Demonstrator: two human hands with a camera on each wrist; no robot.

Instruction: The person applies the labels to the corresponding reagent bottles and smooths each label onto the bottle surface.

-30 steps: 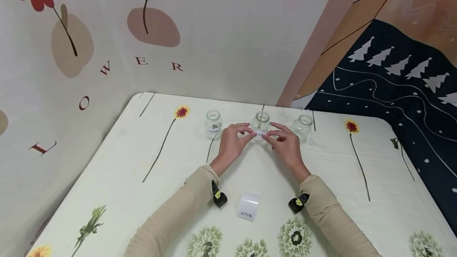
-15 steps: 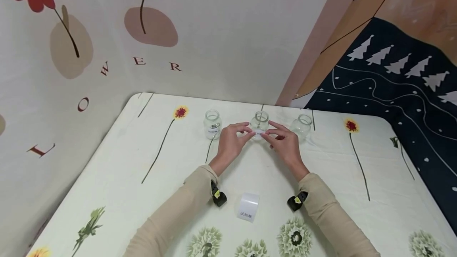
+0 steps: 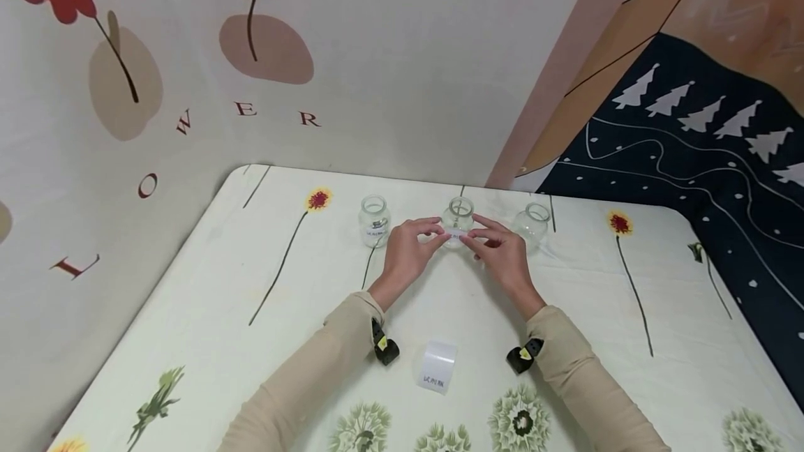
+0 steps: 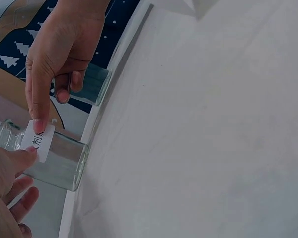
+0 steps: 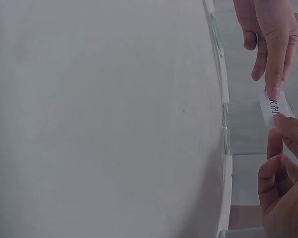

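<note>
A small white label with dark handwritten characters (image 3: 455, 234) lies against the front of the middle glass jar (image 3: 460, 218). My left hand (image 3: 406, 255) holds the label's left end between thumb and fingers; my right hand (image 3: 506, 258) does the same at its right end. In the left wrist view, the label (image 4: 46, 148) is flat against the jar (image 4: 64, 166), a thumb tip on each end. From the right wrist view, the label (image 5: 267, 111) looks slightly tilted on the glass (image 5: 246, 128). The jar stands upright and open-topped.
A glass jar with a similar label (image 3: 374, 224) stands left of my left hand. Another glass jar (image 3: 531, 225) is just behind my right hand. Between my forearms lies a curved white strip with writing (image 3: 437, 365). The flower-patterned table's back edge borders the wall.
Both hands have stayed almost still at the label on the middle jar. Only a very slight shift of the whole view shows.
</note>
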